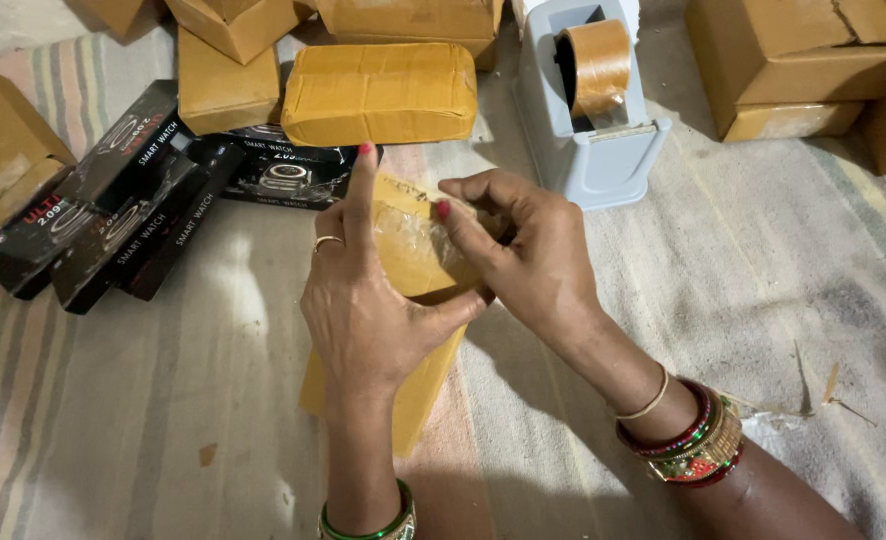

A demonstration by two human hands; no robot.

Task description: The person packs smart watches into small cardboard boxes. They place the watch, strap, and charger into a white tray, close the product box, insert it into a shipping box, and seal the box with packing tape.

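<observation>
My left hand grips a flat yellow-brown paper-wrapped packet from the left side, index finger raised straight up. My right hand presses on the packet's top from the right, thumb on a strip of clear tape stuck across the wrapping. The packet stands tilted over a striped cloth, its lower end showing below my left wrist. Both wrists wear bangles.
A grey tape dispenser with a brown tape roll stands just behind my hands. A wrapped yellow packet lies behind left. Several black product boxes lie at left. Brown cardboard boxes crowd the back and right.
</observation>
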